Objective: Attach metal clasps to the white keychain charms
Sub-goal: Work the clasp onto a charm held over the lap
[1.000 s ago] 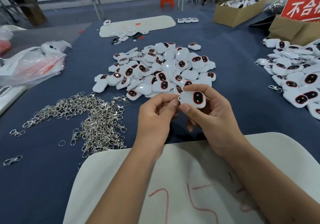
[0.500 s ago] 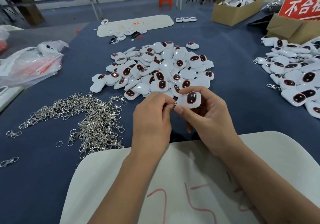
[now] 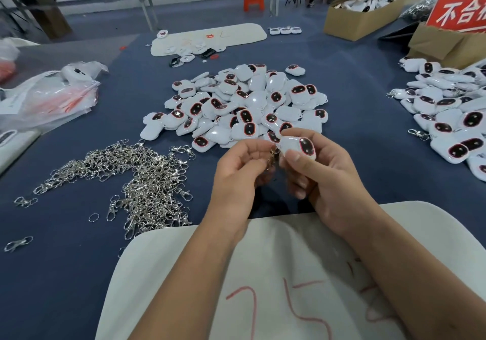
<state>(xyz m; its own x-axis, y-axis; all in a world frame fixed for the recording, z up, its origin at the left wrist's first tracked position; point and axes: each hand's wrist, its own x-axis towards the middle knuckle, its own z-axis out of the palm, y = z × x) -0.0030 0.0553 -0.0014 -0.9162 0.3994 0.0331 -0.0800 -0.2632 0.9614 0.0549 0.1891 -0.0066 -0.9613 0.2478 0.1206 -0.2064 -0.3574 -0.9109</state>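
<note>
1. Where the blue table (image 3: 368, 119) spreads before me, a white board (image 3: 263, 274) lies at its near edge under my forearms;
2. the central charm pile (image 3: 236, 103) sits beyond my hands; the clasp heap (image 3: 147, 182) lies to its left;
3. my right hand (image 3: 323, 179) grips one white charm (image 3: 298, 146) above the table;
4. my left hand (image 3: 236, 174) pinches a metal clasp (image 3: 273, 155) at that charm's corner.

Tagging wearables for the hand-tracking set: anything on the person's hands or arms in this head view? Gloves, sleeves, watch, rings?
Nothing worn that shows. The left hand and right hand are bare, no gloves, and no rings on the fingers in view. Both forearms are bare down to the bottom edge of the frame: no sleeves, watch or wristband. Nails look short and unpainted.
</note>
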